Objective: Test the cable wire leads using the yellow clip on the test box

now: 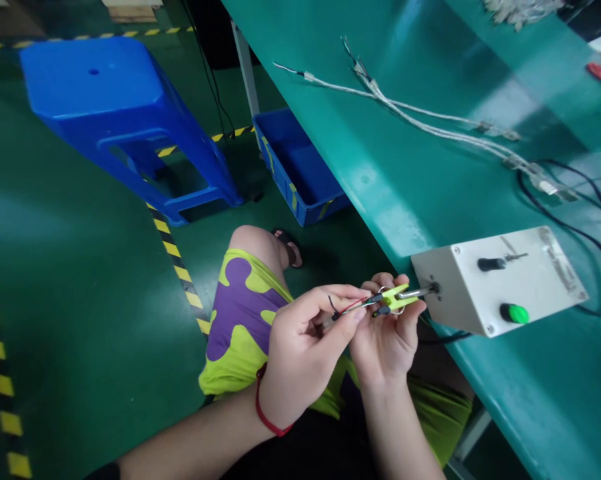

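My left hand, with a red cord at the wrist, pinches thin stripped cable wires in red, black and pale colours between thumb and fingertips. The wire ends run up to the dark-tipped jaws of a yellow-green spring clip. Around that clip curl the fingers and thumb of my right hand, its palm upward. A metal rod joins the clip to the side of a white control box on the table edge. Exactly how the wires sit in the jaws is too small to tell.
Braided white cables with bared ends lie across the green table. The box carries a green button and a black knob. On the floor stand a blue stool and a blue bin beside the table.
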Demonstrator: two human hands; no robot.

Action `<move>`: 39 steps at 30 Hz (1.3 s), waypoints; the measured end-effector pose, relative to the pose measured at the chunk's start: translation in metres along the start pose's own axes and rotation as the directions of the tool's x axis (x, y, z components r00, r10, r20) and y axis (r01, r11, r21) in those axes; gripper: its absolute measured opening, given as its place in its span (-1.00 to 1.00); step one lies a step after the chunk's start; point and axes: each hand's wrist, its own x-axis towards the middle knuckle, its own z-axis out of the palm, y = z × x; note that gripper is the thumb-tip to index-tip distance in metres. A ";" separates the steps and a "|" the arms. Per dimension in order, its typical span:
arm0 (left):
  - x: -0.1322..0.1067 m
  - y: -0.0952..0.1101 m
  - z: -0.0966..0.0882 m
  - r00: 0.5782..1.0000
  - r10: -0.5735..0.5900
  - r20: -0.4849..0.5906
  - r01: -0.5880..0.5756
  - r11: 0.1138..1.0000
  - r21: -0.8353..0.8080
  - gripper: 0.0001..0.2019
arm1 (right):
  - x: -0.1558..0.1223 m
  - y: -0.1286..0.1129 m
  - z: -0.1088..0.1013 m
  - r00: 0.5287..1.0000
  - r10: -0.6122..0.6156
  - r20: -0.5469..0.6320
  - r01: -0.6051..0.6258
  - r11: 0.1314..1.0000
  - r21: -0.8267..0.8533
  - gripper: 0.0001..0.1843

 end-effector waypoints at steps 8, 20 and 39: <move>-0.001 -0.002 0.000 1.000 0.024 0.013 -0.024 1.000 0.014 -0.94 | 0.000 0.001 0.000 1.000 0.010 0.004 -0.010 1.000 0.001 -0.59; -0.003 -0.004 -0.004 0.999 0.009 0.052 -0.012 0.999 0.053 -0.94 | -0.003 -0.001 -0.002 0.998 0.037 0.045 -0.040 0.998 0.054 -0.53; -0.004 -0.008 -0.008 0.980 0.195 0.026 -0.195 0.948 0.252 -0.88 | -0.058 -0.027 -0.004 0.914 -0.402 0.048 0.285 0.555 -0.782 -0.80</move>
